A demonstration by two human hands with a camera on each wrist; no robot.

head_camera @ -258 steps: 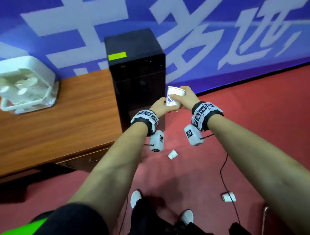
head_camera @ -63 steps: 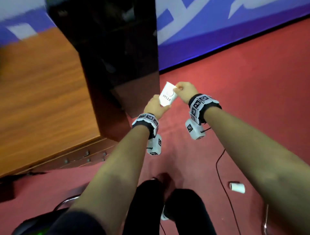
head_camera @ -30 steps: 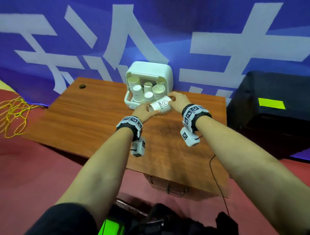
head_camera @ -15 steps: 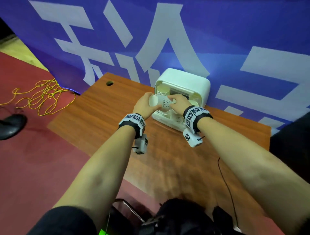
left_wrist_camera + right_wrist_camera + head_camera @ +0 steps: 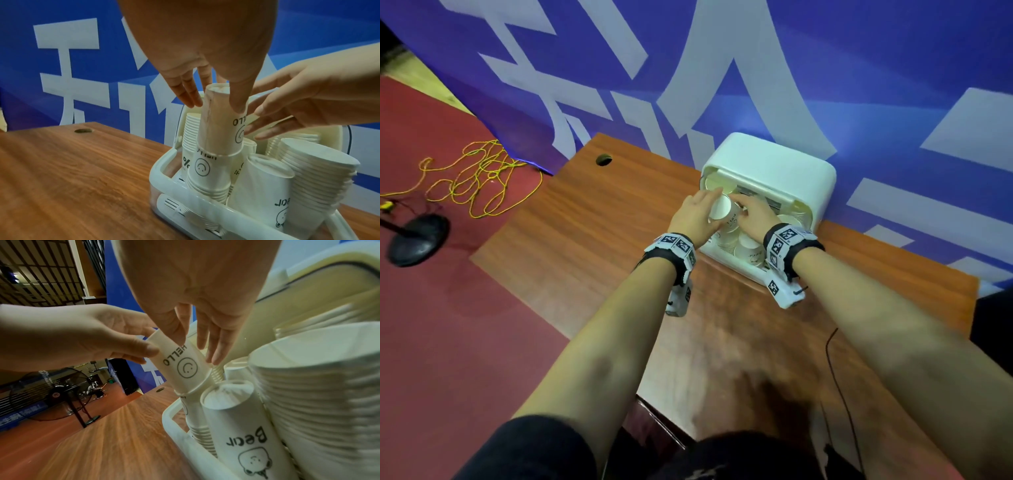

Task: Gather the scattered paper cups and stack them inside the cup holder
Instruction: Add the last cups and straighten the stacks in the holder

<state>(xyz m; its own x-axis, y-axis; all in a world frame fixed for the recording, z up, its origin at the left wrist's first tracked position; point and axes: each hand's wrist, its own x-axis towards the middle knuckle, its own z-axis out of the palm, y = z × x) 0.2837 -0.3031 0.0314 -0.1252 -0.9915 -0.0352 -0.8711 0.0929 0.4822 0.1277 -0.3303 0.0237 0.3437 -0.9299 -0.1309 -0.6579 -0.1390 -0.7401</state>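
A white paper cup printed HELLO with a smiley is held upside down, its mouth over a stack of like cups at the front left of the white cup holder. My left hand pinches the cup's base end between thumb and fingers. From the right, my right hand holds the cup, thumb on the near side and fingers behind. In the right wrist view the cup leans a little to the left on the stack.
The holder also carries an inverted bear-print cup and a tall stack to the right. It stands at the back of a wooden desk against a blue banner. Yellow cord and a fan base lie on the red floor.
Half a second ago both hands held the cup on its side in front of the holder. It is now turned mouth down and lowered onto the front-left stack.
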